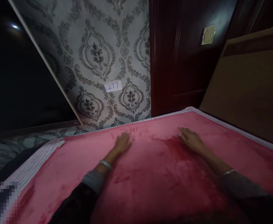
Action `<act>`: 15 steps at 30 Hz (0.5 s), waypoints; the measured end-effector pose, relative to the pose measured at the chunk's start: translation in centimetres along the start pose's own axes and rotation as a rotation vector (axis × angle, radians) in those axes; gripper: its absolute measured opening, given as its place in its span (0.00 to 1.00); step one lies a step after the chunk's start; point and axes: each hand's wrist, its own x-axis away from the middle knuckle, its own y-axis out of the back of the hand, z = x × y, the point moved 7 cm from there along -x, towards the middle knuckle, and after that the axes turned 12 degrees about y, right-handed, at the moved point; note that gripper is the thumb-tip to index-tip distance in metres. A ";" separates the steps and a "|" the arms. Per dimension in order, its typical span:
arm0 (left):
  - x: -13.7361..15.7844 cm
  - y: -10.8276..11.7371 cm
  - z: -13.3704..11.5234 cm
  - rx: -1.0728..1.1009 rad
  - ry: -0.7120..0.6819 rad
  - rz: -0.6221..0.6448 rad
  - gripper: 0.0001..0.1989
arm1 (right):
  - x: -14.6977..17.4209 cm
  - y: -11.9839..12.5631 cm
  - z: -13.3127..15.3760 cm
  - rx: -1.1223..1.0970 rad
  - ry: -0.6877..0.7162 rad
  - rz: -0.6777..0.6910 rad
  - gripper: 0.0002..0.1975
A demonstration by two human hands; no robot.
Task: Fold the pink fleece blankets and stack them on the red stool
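Observation:
A pink plush blanket (148, 174) lies spread over a flat surface, with darker brushed patches in its pile. My left hand (122, 142) rests palm down on it, left of the middle, with fingers stretched toward the far edge. Farther right, my right hand (190, 138) also lies flat on the fabric beside a dark red patch, its fingers pointing away and left. Both hands hold nothing. Striped cloth (37, 161) shows beyond the blanket along the left, far and right edges.
A patterned wallpaper wall (96, 53) with a paper label (113, 86) reading 277 stands behind the blanket. Dark red wood panelling (174, 62) carries a switch plate (208, 35). A large brown board (251, 84) leans at the right. At the left is a dark glossy panel (21, 71).

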 end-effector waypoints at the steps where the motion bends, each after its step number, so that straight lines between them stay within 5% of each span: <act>1: -0.5 -0.2 -3.7 0.038 -0.105 0.020 0.28 | -0.6 -0.6 0.5 0.018 -0.011 0.026 0.30; 5: -1.3 -0.7 -15.2 0.294 -0.409 0.084 0.32 | -1.0 -4.0 1.7 0.106 0.015 0.078 0.28; 8: -2.1 -1.7 -16.5 0.314 -0.408 0.079 0.32 | -0.2 -5.1 1.2 0.155 0.052 0.028 0.29; 11: -3.7 -3.0 -11.3 0.251 -0.305 0.057 0.31 | 0.1 -5.7 0.5 0.152 0.079 0.025 0.31; 15: -5.1 -4.2 3.3 0.141 -0.045 0.067 0.29 | 0.3 -6.1 -0.2 0.145 0.095 -0.004 0.35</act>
